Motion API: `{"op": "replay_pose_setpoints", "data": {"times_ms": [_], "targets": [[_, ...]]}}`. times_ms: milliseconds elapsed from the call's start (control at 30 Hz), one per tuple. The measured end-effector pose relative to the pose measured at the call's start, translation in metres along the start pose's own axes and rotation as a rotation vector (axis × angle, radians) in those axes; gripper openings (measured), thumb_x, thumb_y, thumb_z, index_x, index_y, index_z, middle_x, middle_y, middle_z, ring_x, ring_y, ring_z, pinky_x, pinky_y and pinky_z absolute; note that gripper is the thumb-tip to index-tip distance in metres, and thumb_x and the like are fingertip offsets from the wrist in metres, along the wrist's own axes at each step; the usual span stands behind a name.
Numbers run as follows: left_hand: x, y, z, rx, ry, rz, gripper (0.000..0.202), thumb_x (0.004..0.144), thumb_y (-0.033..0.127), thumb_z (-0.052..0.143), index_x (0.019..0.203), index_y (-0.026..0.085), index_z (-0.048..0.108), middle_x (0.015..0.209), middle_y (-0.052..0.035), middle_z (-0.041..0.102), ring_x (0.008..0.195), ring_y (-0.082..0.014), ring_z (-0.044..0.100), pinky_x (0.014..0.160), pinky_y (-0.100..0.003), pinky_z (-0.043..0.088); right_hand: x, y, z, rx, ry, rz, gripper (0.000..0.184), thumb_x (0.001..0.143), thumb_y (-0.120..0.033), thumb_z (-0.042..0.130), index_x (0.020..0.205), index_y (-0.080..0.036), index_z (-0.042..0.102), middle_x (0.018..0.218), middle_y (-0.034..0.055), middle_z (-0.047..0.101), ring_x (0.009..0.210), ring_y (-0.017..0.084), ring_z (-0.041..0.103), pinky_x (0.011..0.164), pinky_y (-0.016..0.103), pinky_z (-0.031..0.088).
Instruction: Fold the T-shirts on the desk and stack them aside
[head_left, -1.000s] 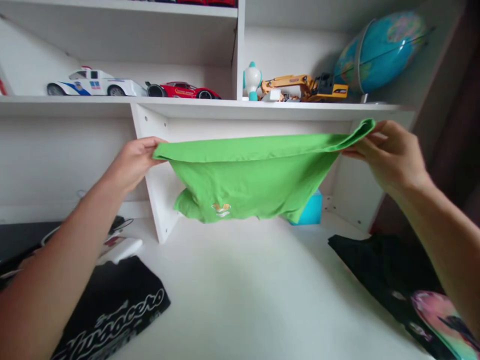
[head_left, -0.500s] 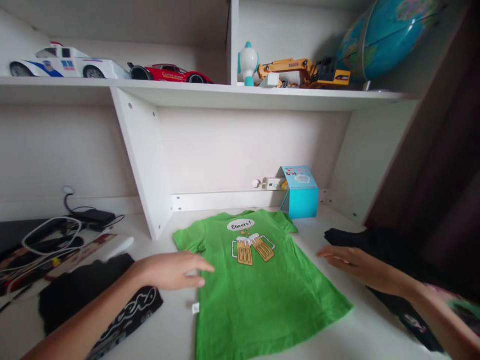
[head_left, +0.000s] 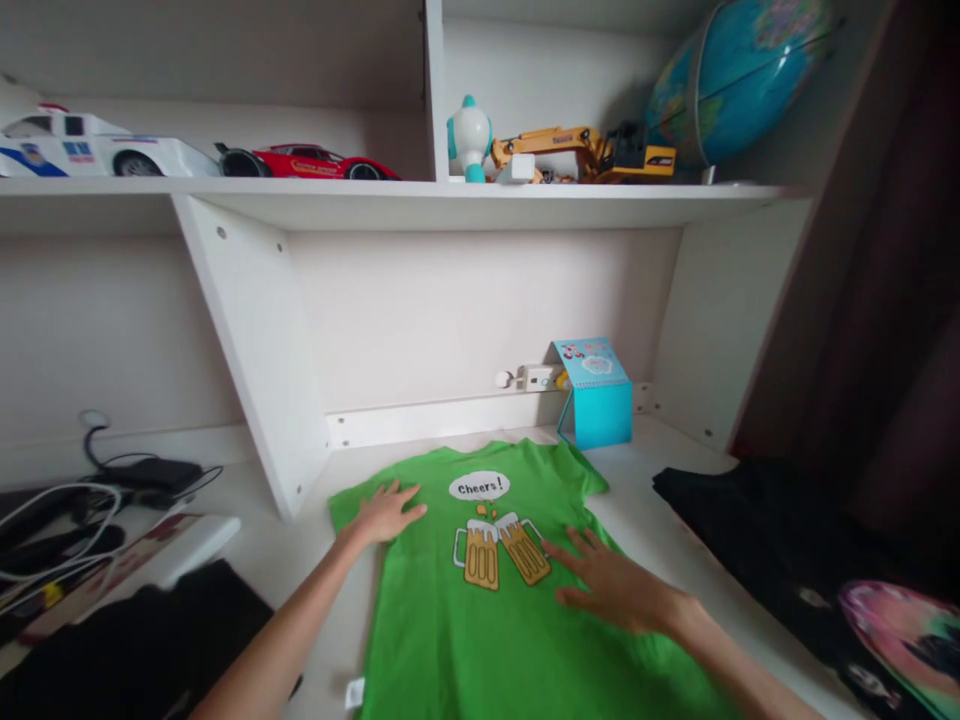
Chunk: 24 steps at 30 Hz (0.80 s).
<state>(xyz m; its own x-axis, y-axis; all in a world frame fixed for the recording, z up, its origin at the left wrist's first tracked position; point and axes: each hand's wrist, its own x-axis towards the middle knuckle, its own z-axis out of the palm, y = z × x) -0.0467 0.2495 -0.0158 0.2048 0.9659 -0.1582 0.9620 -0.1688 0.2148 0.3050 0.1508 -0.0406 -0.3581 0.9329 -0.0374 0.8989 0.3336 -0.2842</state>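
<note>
A green T-shirt [head_left: 450,640] lies spread on the white desk, printed with "Cheers!" and two beer mugs. My left hand [head_left: 390,512] rests on the shirt near its left sleeve, fingers spread. Over the right side of the print, my right hand [head_left: 611,580] lies on or just above the cloth, its fingers apart too. Neither hand holds anything. A small white tag [head_left: 355,692] sticks out from the shirt's lower left edge.
Black folded clothing [head_left: 142,640] lies at the left, by cables [head_left: 97,510]. Dark clothing [head_left: 757,540] is at the right. A blue desk calendar [head_left: 602,412] stands behind the shirt. The shelf above bears a red toy car [head_left: 311,163], a toy excavator [head_left: 637,160] and a globe [head_left: 750,80].
From beside the shirt's left edge, my left hand has moved up onto it near the sleeve. My right hand has come left from beyond the shirt to its print. The view has shifted slightly.
</note>
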Motion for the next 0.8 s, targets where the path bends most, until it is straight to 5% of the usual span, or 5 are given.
{"op": "replay_pose_setpoints", "data": {"times_ms": [133, 233, 367, 600, 800], "targets": [[0.032, 0.021, -0.005, 0.017, 0.114, 0.054, 0.066, 0.089, 0.057, 0.014, 0.14, 0.021, 0.033, 0.15, -0.0132, 0.026, 0.139, -0.0347, 0.013, 0.106, -0.062, 0.016, 0.046, 0.002, -0.025, -0.005, 0.094, -0.006, 0.034, 0.091, -0.041, 0.048, 0.117, -0.019, 0.057, 0.116, 0.0083, 0.06, 0.103, 0.02, 0.059, 0.091, 0.044, 0.047], [0.057, 0.039, 0.008, 0.024, 0.139, 0.107, 0.065, 0.089, 0.058, 0.013, 0.145, 0.026, 0.021, 0.154, -0.0057, 0.011, 0.14, -0.0307, 0.001, 0.108, -0.062, 0.01, 0.101, 0.0, -0.031, -0.021, 0.194, 0.012, 0.033, 0.09, -0.035, 0.053, 0.117, -0.016, 0.053, 0.123, 0.0079, 0.054, 0.109, 0.021, 0.054, 0.092, 0.046, 0.045], [0.079, 0.039, 0.026, 0.037, 0.099, 0.067, 0.075, 0.081, 0.071, 0.016, 0.145, 0.032, 0.019, 0.154, -0.0041, 0.008, 0.137, -0.0407, 0.002, 0.102, -0.07, 0.009, 0.151, 0.007, -0.017, -0.025, 0.258, 0.106, 0.038, 0.089, -0.036, 0.053, 0.123, -0.019, 0.05, 0.131, 0.0086, 0.047, 0.116, 0.024, 0.049, 0.096, 0.049, 0.04], [0.097, 0.017, 0.043, 0.102, 0.199, -0.068, 0.083, 0.075, 0.078, 0.011, 0.145, 0.034, 0.012, 0.153, -0.0008, 0.004, 0.136, -0.0427, -0.001, 0.102, -0.071, 0.0, 0.172, 0.038, 0.011, 0.009, 0.254, 0.323, 0.052, 0.088, -0.044, 0.052, 0.134, -0.023, 0.04, 0.144, 0.0086, 0.033, 0.129, 0.03, 0.034, 0.104, 0.058, 0.025], [0.099, 0.021, 0.043, 0.101, 0.198, -0.063, 0.082, 0.074, 0.079, 0.011, 0.144, 0.035, 0.012, 0.153, 0.0002, 0.006, 0.137, -0.0408, 0.0, 0.103, -0.071, 0.001, 0.17, 0.061, 0.011, 0.047, 0.288, 0.481, 0.051, 0.089, -0.043, 0.051, 0.134, -0.022, 0.04, 0.144, 0.0089, 0.033, 0.129, 0.03, 0.034, 0.105, 0.057, 0.025]]}}
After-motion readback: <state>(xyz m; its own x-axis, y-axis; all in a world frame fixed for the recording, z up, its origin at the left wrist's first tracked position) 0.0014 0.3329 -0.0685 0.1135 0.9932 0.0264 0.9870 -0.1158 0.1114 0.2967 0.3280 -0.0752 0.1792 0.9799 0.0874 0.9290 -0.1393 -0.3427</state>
